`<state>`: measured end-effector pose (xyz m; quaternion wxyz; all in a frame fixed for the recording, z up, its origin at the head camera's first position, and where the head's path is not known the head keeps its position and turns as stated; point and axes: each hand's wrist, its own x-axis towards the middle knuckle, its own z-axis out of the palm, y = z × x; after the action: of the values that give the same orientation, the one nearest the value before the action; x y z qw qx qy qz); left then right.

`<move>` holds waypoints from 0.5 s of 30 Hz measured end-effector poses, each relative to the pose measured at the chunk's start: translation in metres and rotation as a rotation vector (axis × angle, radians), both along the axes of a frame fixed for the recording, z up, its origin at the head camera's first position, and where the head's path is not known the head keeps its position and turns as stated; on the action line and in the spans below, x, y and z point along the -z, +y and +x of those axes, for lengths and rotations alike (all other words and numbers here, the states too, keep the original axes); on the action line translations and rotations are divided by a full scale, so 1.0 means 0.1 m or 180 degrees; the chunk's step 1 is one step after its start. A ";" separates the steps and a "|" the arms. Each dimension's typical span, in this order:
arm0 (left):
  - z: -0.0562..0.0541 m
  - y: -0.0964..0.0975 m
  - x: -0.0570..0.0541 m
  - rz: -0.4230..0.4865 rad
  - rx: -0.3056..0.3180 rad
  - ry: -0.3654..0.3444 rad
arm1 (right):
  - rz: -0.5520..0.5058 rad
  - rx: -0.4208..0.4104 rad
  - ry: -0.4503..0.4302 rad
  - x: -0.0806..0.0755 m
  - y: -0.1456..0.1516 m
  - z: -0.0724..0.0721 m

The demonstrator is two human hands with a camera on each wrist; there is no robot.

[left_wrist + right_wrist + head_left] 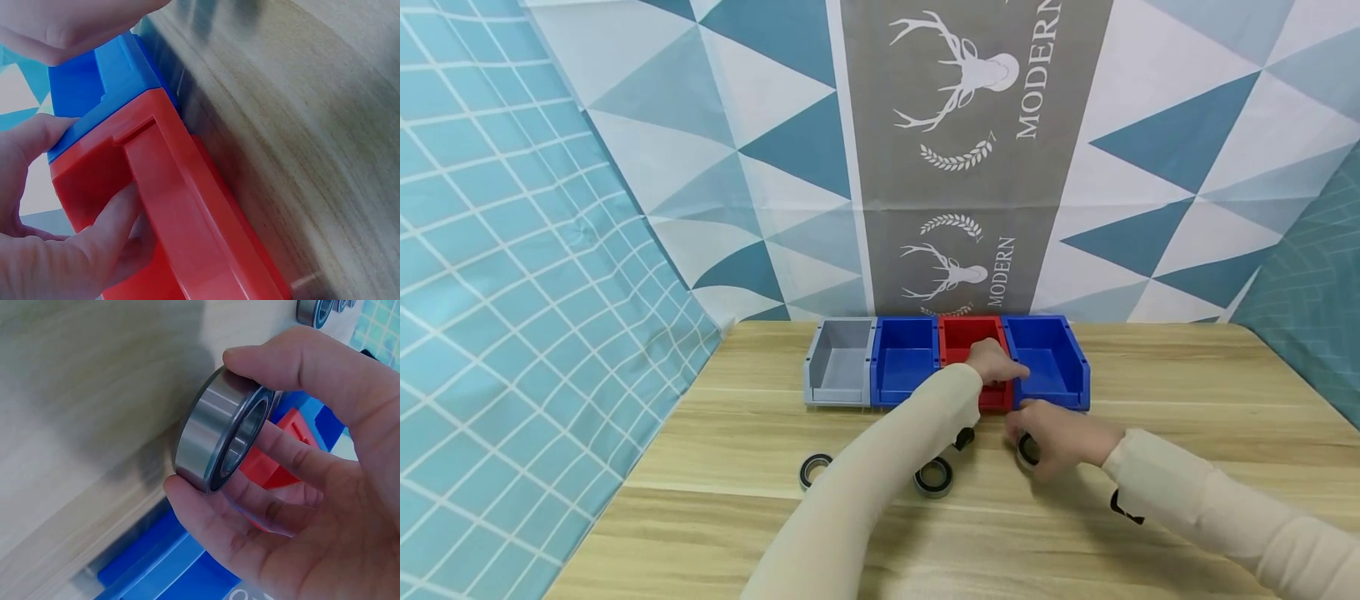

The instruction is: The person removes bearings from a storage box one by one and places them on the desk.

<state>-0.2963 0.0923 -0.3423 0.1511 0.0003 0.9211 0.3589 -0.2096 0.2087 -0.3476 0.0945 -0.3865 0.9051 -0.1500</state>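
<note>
My left hand (992, 361) reaches into the red bin (187, 219); its curled fingers (112, 234) dip behind the front lip, partly hidden. Its thumb stands apart, stretched toward the wall beside the right blue bin (1043, 371). I see nothing between thumb and fingers. With thumb and fingertips my right hand (312, 481) pinches a steel ball bearing (209, 437) by its outer rim. This bearing is tilted on edge, close to the tabletop in front of the right blue bin; whether it touches the wood I cannot tell.
Two more bearings lie on the wooden table (700, 517): one bearing (933, 477) near the middle, another bearing (808, 467) partly behind the left sleeve. A grey bin (842, 362) and another blue bin (906, 358) continue the row leftward. Patterned cloth (775, 167) hangs behind.
</note>
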 end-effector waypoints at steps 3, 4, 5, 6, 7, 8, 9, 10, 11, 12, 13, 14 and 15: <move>0.00 0.00 0.00 0.0015 -0.0018 0.0001 | 0.0061 0.0043 -0.0089 0.00 -0.04 0.02; 0.00 0.00 0.00 0.0017 -0.0026 0.0000 | 0.0084 0.0070 -0.0133 0.00 -0.05 0.03; -0.01 0.01 0.00 0.0021 -0.0026 0.0003 | 0.0107 0.0096 -0.0179 -0.01 -0.06 0.04; -0.01 0.01 0.00 0.0029 -0.0036 0.0005 | 0.0136 0.0127 -0.0219 -0.01 -0.07 0.05; -0.01 0.01 0.01 0.0037 -0.0041 0.0006 | 0.0153 0.0154 -0.0259 -0.01 -0.09 0.06; -0.01 0.01 0.01 0.0044 -0.0043 0.0007 | 0.0168 0.0183 -0.0286 -0.01 -0.10 0.07; -0.01 0.01 0.01 0.0052 -0.0046 0.0004 | 0.0172 0.0195 -0.0290 -0.01 -0.10 0.07; -0.01 0.01 0.01 0.0058 -0.0048 0.0001 | 0.0169 0.0188 -0.0286 -0.01 -0.11 0.08; -0.01 0.02 0.01 0.0063 -0.0045 0.0000 | 0.0170 0.0195 -0.0288 -0.01 -0.12 0.09; -0.01 0.02 0.01 0.0064 -0.0048 -0.0006 | 0.0166 0.0185 -0.0273 -0.01 -0.13 0.11; -0.01 0.01 0.01 0.0062 -0.0043 -0.0010 | 0.0160 0.0194 -0.0284 -0.01 -0.13 0.12; -0.01 0.01 0.01 0.0060 -0.0042 -0.0015 | 0.0152 0.0200 -0.0293 -0.01 -0.14 0.13; -0.01 0.01 0.01 0.0055 -0.0042 -0.0020 | 0.0152 0.0208 -0.0296 -0.01 -0.15 0.14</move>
<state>-0.2974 0.0938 -0.3437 0.1515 -0.0056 0.9175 0.3678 -0.1959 0.1937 -0.3470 0.1407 -0.3470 0.9152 -0.1491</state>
